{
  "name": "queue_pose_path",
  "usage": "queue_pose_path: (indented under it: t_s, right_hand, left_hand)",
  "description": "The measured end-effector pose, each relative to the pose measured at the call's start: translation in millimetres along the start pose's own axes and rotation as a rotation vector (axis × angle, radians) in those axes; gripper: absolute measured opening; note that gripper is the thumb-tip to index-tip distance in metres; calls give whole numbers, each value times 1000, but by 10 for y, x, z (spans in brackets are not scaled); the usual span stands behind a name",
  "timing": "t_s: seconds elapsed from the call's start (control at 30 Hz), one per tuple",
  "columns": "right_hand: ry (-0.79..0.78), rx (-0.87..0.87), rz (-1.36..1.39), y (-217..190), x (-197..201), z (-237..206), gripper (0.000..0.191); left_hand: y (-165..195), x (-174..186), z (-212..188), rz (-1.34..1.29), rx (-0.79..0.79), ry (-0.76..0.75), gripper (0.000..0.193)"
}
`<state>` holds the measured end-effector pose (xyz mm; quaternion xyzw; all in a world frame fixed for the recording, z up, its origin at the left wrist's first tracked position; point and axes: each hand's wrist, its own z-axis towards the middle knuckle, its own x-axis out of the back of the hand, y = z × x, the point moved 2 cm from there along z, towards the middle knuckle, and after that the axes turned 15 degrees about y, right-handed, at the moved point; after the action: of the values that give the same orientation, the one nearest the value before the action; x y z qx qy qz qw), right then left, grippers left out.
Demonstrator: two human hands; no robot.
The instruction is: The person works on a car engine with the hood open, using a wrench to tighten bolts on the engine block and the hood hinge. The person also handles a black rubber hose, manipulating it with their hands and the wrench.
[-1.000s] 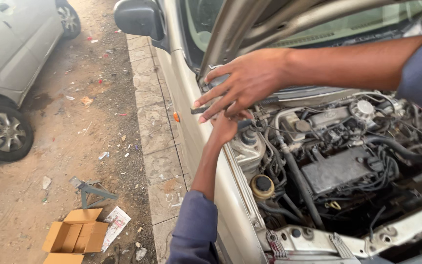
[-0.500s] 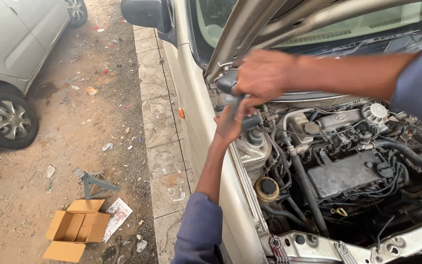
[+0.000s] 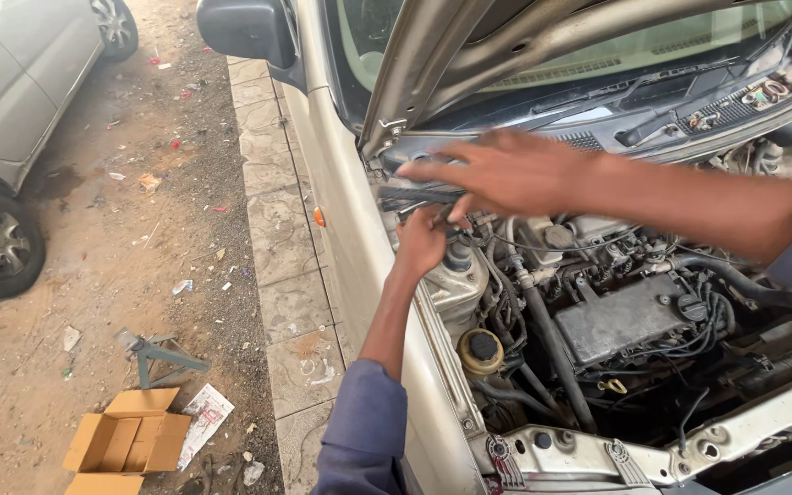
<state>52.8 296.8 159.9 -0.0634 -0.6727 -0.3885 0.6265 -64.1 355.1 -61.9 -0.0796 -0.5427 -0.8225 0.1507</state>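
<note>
Right now we're leaning over the engine bay of a beige car (image 3: 350,238) w/ the hood (image 3: 506,46) propped up. Our left hand (image 3: 422,243) reaches up from below along the fender, fingers curled round a dark bit at the rear left corner of the bay, just under the hood hinge; can't tell exactly what part it grips. Our right hand (image 3: 506,174) comes across from the right, blurred, fingers spread and loose, thumb and forefinger touching a dark ribbed strip (image 3: 419,195) that lies just above the left hand. Whether it really pinches that strip, can't tell.

Below the hands sit a round yellowish tank w/ black cap (image 3: 481,349), black hoses and the grey engine cover (image 3: 621,316). On the dirt left of the car: an open cardboard box (image 3: 126,442), a small metal stand (image 3: 158,355), scattered litter. A silver car (image 3: 11,101) is parked well apart on the left.
</note>
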Motion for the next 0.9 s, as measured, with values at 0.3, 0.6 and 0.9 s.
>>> queue_pose_path:
  t_s: [0.3,0.6,0.9]
  right_hand:
    - [6,798,-417,-81,384,293,67]
    - [279,940,-416,-117,193,464,30]
    - [-68,-167,73,-258,-134,532,36]
  left_hand:
    - [-264,26,97,-341,5,-155,30]
    - [-377,37,97,-425,85,-135,26]
    - [-569,-99,167,-469,125,-131,26]
